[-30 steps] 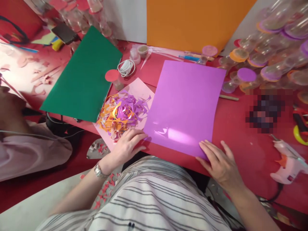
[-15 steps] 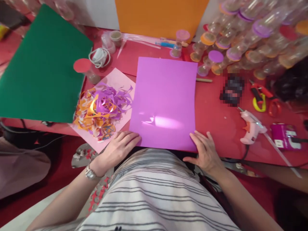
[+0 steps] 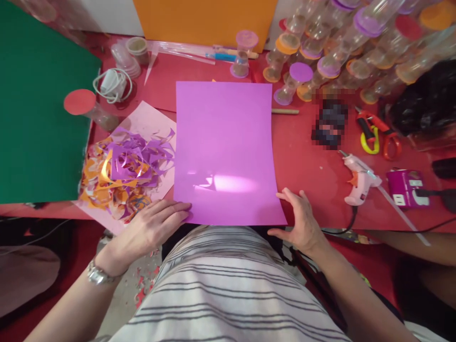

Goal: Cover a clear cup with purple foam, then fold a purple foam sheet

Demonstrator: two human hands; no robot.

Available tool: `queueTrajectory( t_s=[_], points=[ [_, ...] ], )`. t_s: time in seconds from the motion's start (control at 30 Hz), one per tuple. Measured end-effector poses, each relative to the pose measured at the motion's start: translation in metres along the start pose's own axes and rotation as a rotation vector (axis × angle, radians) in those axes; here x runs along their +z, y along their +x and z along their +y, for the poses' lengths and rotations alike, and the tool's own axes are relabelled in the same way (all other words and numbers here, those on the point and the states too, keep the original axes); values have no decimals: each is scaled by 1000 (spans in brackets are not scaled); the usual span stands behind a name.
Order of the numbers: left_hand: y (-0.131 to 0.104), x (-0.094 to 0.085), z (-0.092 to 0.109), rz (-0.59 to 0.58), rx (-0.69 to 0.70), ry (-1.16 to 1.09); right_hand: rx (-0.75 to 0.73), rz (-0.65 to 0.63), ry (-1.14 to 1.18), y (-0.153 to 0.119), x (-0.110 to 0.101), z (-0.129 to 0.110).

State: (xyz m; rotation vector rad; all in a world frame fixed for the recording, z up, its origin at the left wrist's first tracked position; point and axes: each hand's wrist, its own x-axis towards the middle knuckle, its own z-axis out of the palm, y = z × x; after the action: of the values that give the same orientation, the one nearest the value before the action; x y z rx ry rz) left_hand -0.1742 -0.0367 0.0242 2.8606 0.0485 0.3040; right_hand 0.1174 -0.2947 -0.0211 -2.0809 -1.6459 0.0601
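A purple sheet of paper or card (image 3: 223,128) lies in front of me at the red table's edge, its lower part shiny with reflected light. The fingers of my left hand (image 3: 156,223) are stretched out and rest on its lower left corner; the thumb is hidden. Beside the lower right edge is my right hand (image 3: 299,221), thumb and fingers spread, the fingertips at or just off the sheet's side. Left of the sheet, a heap of purple and orange paper scraps (image 3: 128,166) covers a pale pink sheet (image 3: 156,118).
A large green board (image 3: 39,123) occupies the left. Capped clear hourglass-shaped pieces (image 3: 356,61) are piled at the back right. On the right lie a glue gun (image 3: 359,178), pliers (image 3: 368,130) and a purple box (image 3: 408,187). A white cable (image 3: 113,85) lies at the back left.
The whole view has shifted, so most table things appear further left. My right hand's fingers have drawn off the sheet's lower right corner to its side. My left hand stays at the left corner.
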Motion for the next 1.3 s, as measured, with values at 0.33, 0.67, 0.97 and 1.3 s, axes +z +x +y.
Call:
queueTrajectory(
  t_s=[0.33,0.67,0.97,1.3],
  points=[
    [12,-14,-11,-76,-38,-113,-140,95,-64,18,-13,3],
    [22,-12,-17,55,-31,-190,-103,74,-67,17,-13,3],
    [30,-14,-27,65,-69,-244,-119,6,-27,34,-23,8],
    [67,-18,-23,-25,-864,-148,343,-167,70,65,-33,9]
  ],
)
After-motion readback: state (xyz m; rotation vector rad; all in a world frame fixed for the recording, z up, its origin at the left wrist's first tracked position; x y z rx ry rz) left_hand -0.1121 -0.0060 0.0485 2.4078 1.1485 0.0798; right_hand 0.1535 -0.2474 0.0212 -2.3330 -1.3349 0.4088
